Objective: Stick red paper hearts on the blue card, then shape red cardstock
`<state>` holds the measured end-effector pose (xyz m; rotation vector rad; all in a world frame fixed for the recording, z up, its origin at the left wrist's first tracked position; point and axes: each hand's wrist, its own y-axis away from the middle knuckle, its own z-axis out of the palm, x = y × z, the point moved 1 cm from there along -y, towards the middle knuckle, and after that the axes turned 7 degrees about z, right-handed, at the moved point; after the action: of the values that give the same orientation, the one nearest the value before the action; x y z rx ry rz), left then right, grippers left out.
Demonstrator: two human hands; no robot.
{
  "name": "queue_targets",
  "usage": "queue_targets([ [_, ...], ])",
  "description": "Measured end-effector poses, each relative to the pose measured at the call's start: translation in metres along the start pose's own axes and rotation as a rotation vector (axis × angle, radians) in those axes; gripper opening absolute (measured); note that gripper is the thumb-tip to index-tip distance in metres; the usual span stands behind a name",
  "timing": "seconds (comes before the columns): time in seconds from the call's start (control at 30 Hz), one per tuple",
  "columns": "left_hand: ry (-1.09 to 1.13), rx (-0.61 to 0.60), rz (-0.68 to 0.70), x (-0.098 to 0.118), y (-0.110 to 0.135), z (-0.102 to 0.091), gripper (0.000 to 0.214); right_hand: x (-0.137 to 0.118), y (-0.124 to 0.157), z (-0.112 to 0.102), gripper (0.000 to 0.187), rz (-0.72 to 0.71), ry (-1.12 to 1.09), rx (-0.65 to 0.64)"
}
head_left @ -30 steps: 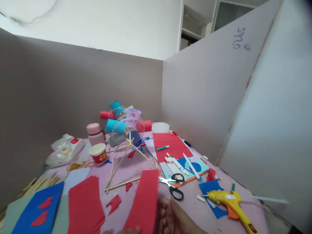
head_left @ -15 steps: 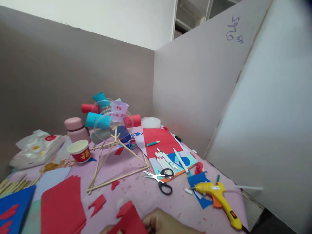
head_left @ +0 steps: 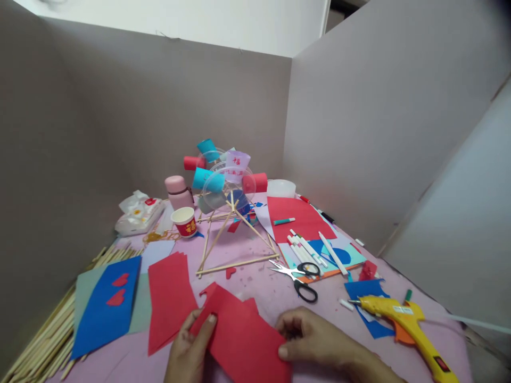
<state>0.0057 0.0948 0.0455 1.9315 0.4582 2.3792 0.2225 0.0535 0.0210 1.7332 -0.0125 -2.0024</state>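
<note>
Both hands are on a sheet of red paper [head_left: 243, 332] near the front of the table. My left hand [head_left: 187, 348] is closed on its left edge, thumb on top. The upper left corner of the sheet has a ragged, cut-out notch. At the right edge, my right hand [head_left: 315, 338] pinches the sheet between thumb and curled fingers. Part of another red piece pokes out behind the sheet. Beyond it lie black-handled scissors [head_left: 297, 276], blades apart, and a small red paper heart [head_left: 230, 273]. A stack of red paper [head_left: 171, 298] lies left of my left hand.
A stick frame [head_left: 239, 266] carries a wheel with coloured paper cups [head_left: 209, 180]. A paper cup [head_left: 184, 222], a pink flask [head_left: 179, 192] and tissues [head_left: 139, 215] stand behind. Blue paper [head_left: 104, 314] and sticks lie left; markers [head_left: 307, 250] and a yellow glue gun [head_left: 415, 324] right.
The view has swung left and down, so objects appear farther right. Both hands and more of the red sheet now show, and the sheet lies flatter, held at both sides.
</note>
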Motion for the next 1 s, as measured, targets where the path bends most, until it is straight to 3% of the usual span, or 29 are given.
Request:
queue_targets([
  [0.13, 0.171, -0.24, -0.048, 0.004, -0.007, -0.01, 0.026, 0.003, 0.006, -0.008, 0.026, 0.099, 0.091, -0.139],
  [0.23, 0.04, -0.377, -0.002, 0.008, -0.016, -0.018, 0.035, -0.001, 0.011, -0.018, 0.02, 0.146, 0.317, -0.226],
  [0.33, -0.43, -0.49, 0.32, 0.007, -0.02, -0.017, 0.024, -0.007, 0.014, -0.023, 0.012, 0.128, 0.556, -0.142],
  [0.43, -0.901, -0.605, 0.71, 0.005, -0.018, -0.005, 0.03, -0.011, 0.014, -0.022, 0.008, 0.117, 0.574, -0.054],
  [0.5, -1.098, -0.652, 0.857, 0.003, -0.017, 0.007, 0.037, -0.011, 0.013, -0.019, 0.007, 0.114, 0.56, -0.044],
  [0.6, -1.252, -0.697, 0.949, 0.003, -0.017, 0.025, 0.032, -0.011, 0.01, -0.016, 0.004, 0.118, 0.534, -0.018],
  [0.67, -1.285, -0.709, 0.962, 0.002, -0.017, 0.033, 0.028, -0.01, 0.01, -0.014, 0.003, 0.129, 0.52, -0.005],
  [0.8, -1.325, -0.644, 0.942, 0.002, -0.02, 0.034, 0.041, -0.009, 0.01, -0.012, 0.004, 0.139, 0.497, 0.009],
  [1.0, -1.365, -0.36, 0.83, 0.026, -0.044, 0.012, 0.034, -0.007, 0.01, -0.01, 0.006, 0.138, 0.474, 0.017],
])
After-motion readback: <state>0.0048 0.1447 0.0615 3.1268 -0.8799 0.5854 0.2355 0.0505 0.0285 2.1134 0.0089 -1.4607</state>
